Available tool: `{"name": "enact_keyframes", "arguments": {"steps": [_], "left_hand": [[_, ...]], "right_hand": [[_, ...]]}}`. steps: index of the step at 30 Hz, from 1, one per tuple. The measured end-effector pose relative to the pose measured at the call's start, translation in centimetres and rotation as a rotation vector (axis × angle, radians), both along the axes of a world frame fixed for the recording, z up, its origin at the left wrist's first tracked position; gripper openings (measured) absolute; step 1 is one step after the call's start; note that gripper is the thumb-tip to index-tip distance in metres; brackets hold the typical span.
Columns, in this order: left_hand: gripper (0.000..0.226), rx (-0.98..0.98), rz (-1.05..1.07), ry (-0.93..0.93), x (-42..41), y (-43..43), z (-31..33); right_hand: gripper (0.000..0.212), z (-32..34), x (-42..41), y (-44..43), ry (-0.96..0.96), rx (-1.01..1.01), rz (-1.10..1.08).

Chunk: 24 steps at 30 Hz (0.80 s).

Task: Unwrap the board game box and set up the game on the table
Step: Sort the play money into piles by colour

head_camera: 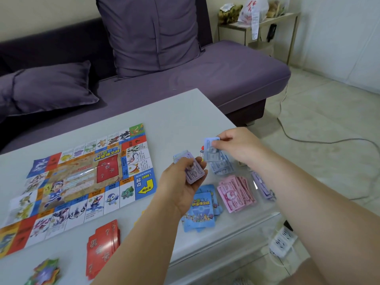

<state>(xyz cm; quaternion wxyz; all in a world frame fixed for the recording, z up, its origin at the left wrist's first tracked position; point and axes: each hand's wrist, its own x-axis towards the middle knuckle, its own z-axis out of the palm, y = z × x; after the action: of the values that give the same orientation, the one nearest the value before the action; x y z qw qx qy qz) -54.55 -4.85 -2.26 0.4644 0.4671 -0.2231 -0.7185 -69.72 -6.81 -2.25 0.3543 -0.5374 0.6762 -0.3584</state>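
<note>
Left hand (182, 183) is clasping a purple paper banknote stack (194, 175) in a curled grip; right hand (238, 149) is pinching a pale-blue paper banknote (213, 154).

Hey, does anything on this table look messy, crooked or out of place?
Nothing spilled or damaged. The pink bills lie splayed instead of squared, the blue cards beside them are fanned unevenly, and the game board shows fold creases. Sorting looks unfinished: the left hand holds purple bills, the right hand pinches blue bills.
</note>
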Motion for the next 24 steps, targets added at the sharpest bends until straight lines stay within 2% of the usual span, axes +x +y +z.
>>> {"name": "enact_keyframes", "arguments": {"steps": [2,4,6,8,11,15,20,24], "left_hand": [[0.014,0.027,-0.014,0.051,0.4,0.2,0.2],[0.018,0.028,-0.034,0.054,0.6,0.4,0.1],[0.022,-0.006,-0.079,0.007,0.6,0.6,-0.1],[0.021,-0.062,-0.126,-0.057,0.5,0.9,0.0],[0.016,-0.134,-0.156,-0.129,0.1,1.4,0.1],[0.014,-0.191,-0.203,-0.174,-0.8,2.3,0.4],[0.027,-0.156,-0.303,-0.032,-1.8,3.4,1.1],[0.021,-0.209,-0.317,-0.104,-2.8,4.1,1.0]], "right_hand": [[0.021,-0.7,-0.1,-0.3,0.12,-0.009,-0.015],[0.037,-1.4,0.0,-0.5,0.298,0.003,-0.069],[0.047,-0.9,0.3,-0.2,0.353,-0.046,-0.133],[0.041,0.5,0.4,0.6,0.214,-0.076,-0.086],[0.033,2.6,0.8,3.2,0.017,0.039,0.092],[0.025,2.3,0.4,4.9,0.039,0.022,0.092],[0.022,1.8,-1.9,6.0,-0.07,0.024,0.038],[0.014,1.3,-3.8,7.1,-0.19,0.045,0.045]]}}
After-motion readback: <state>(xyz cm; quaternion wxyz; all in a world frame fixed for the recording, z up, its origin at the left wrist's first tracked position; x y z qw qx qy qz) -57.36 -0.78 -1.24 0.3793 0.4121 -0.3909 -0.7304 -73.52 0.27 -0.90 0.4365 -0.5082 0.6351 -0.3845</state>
